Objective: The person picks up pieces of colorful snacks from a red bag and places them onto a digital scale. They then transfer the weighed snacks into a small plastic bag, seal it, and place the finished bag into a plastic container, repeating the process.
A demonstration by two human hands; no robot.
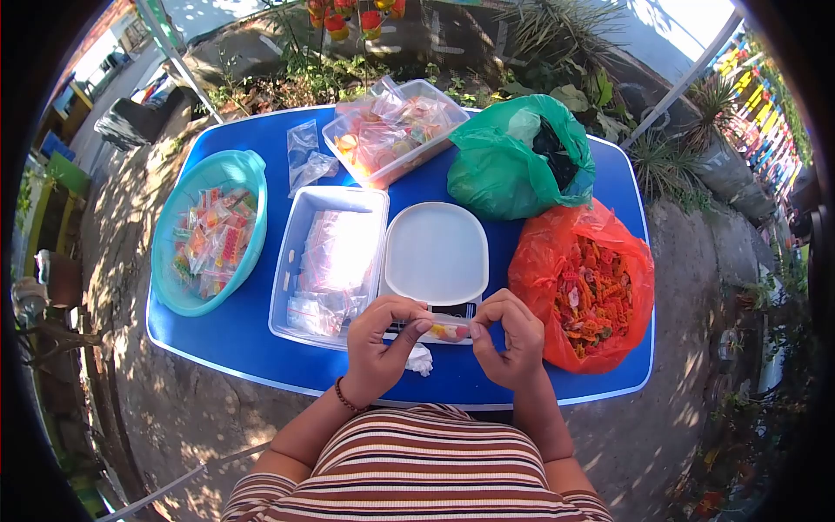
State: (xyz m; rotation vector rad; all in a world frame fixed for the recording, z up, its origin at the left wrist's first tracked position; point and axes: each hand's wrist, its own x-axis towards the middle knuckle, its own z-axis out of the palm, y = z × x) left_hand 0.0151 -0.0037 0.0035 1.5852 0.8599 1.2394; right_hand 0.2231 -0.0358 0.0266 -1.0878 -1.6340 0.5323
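My left hand (383, 343) and my right hand (509, 337) pinch the two ends of a small clear plastic packet (450, 328) with red and yellow pieces inside. Behind it lies a scale (454, 311) bearing a square white lid or tray (437, 253). Just left is a white rectangular tub (284, 296) holding flat clear packets. A red plastic bag (541, 261) full of orange-red pieces stands open beside my right hand. Below the packet, a crumpled white scrap (419, 359) rests on the blue table (235, 352).
A turquoise basket (165, 261) of filled packets is at the left. Loose clear bags (306, 157) and a clear tub (435, 143) of packets are at the back. A green plastic bag (496, 174) stands at the back right. Metal poles rise behind the table.
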